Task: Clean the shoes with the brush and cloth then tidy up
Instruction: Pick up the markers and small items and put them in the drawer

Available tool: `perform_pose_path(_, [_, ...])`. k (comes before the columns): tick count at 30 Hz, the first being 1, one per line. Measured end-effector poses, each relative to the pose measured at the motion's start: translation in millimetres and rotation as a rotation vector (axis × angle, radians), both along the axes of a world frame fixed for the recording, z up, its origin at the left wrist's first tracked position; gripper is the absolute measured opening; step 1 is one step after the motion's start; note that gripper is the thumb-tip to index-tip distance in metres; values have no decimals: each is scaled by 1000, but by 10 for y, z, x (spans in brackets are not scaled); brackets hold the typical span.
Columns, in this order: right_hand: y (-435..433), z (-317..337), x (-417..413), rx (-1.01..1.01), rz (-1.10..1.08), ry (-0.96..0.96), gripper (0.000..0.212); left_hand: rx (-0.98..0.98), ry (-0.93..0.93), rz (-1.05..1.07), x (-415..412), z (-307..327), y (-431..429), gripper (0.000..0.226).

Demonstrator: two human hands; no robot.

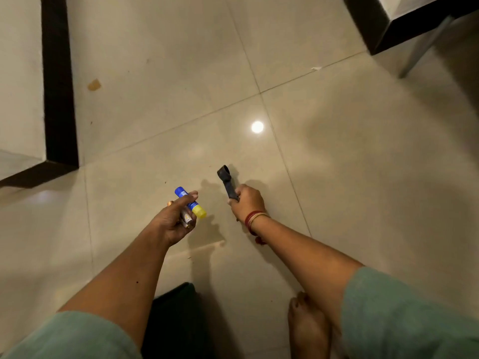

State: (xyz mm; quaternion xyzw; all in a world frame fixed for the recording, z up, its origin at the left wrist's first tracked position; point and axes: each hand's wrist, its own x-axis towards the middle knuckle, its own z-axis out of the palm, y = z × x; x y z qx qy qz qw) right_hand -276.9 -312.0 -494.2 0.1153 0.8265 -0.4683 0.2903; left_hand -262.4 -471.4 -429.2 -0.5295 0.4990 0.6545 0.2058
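My left hand (174, 221) holds a blue tube with a yellow cap (191, 203) together with a small metallic tube (185, 216), both above the tiled floor. My right hand (246, 203) grips the lower end of a dark handle with a loop at its top (227, 182), likely the brush; its bristle end is hidden in my fist. Red and gold bangles sit on my right wrist. No shoes or cloth are in view.
Glossy beige floor tiles (337, 151) fill the view. A dark skirting edge (58, 86) runs down the left. A dark table corner with a metal leg (420, 47) is at the top right. My bare foot (307, 325) and a dark object (178, 314) lie near the bottom.
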Motion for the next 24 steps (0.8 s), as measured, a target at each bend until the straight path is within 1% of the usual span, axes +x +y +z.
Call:
perform_pose_path(3, [508,446,-82,-92,-161,69,10,16,32,-152,-218,289,322,6])
perform_pose_path(5, [851,861,-84,-151,-336,127,9,57,62,-231,-377,551,643,4])
perform_pose_path(6, [1016,1074,-55,-175,-428,158,10,91,82,-278,-450,693,836,3])
perform_pose_path(9, [1454,1688,141,-186,-638,279,12,205,153,-458,-611,1146,1464,16])
perform_pose_path(12, [1829,2289,514,-182,-821,402,10,368,217,-672,-617,1716,2068,18])
perform_pose_path(15, [2117,2825,1056,-123,-972,466,9,503,227,-957,-359,2300,2553,22])
perform_pose_path(18, [2281,3214,1698,-62,-1112,538,9,601,217,-1161,122,2745,2886,22])
perform_pose_path(22, [2376,3590,2651,-26,-1157,569,14,603,229,-1411,852,3189,3183,18])
perform_pose_path(24, [2416,3737,3138,-27,-1162,584,16,600,226,-1489,1203,3395,3319,14])
